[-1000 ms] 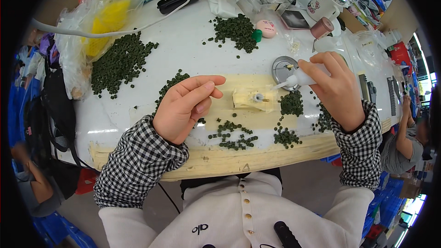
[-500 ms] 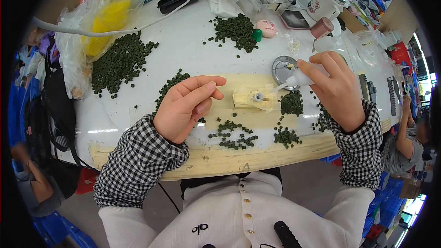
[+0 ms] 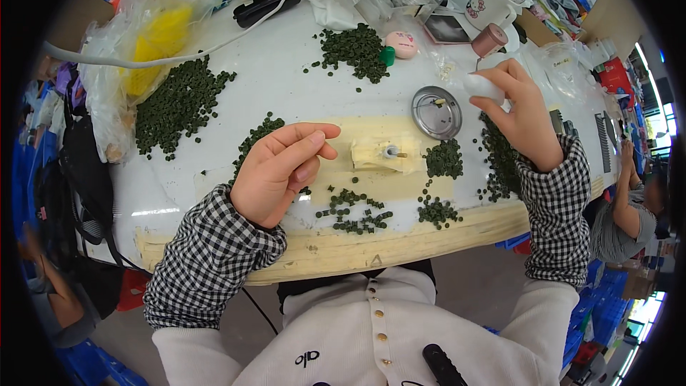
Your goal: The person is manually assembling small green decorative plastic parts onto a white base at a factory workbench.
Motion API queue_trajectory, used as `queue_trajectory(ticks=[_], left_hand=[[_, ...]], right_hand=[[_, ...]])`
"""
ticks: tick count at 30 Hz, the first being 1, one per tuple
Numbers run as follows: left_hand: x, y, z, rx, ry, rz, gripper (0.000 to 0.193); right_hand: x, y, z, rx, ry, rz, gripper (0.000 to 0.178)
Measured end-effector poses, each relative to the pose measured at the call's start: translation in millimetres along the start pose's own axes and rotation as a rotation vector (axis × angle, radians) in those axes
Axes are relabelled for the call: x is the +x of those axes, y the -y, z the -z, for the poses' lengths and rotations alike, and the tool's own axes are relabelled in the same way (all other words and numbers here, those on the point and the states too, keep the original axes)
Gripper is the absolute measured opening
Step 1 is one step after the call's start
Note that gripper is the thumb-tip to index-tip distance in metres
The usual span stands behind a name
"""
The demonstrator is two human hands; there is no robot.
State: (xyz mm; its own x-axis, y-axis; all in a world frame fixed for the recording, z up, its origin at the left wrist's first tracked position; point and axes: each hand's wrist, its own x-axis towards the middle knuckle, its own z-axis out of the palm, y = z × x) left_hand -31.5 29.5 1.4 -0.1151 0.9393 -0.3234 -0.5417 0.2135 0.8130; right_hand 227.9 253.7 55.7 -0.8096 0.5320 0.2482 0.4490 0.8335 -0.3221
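My right hand [image 3: 520, 114] holds a small white squeeze bottle [image 3: 483, 88] between thumb and fingers, its thin nozzle pointing up. The bottle is above the right of the table, beyond a round metal dish [image 3: 436, 113] with a small pale piece in it. My left hand [image 3: 282, 171] is closed in a pinch, thumb against index finger; anything between them is too small to make out. Between the hands, a tape-wrapped block [image 3: 368, 154] sits on a yellowish taped patch, with a small grey cylinder [image 3: 390, 151] and a brass-coloured pin standing out of it.
Small dark green pieces lie in piles, one [image 3: 179, 104] at left, one [image 3: 354, 51] at the back and several around the block. A white cable [image 3: 179, 59] crosses the back left. Behind stand a mug [image 3: 493, 1], a pink spool [image 3: 489, 40] and plastic bags.
My right hand has drawn the bottle away from the block and tipped its nozzle upward. My left hand keeps its pinch. The whole view has shifted slightly.
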Motion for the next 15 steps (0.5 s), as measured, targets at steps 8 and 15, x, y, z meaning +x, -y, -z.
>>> queue_trajectory(ticks=[8, 15], left_hand=[[0.9, 0.1, -0.3, 0.008, 0.008, -0.011, 0.025], [3.8, 1.9, 0.3, -0.002, 0.004, -0.012, 0.025]], right_hand=[[16.9, -67.7, -15.6, -0.006, -0.037, -0.346, 0.045], [-1.3, -68.5, 4.6, -0.027, 0.052, -0.365, 0.04]])
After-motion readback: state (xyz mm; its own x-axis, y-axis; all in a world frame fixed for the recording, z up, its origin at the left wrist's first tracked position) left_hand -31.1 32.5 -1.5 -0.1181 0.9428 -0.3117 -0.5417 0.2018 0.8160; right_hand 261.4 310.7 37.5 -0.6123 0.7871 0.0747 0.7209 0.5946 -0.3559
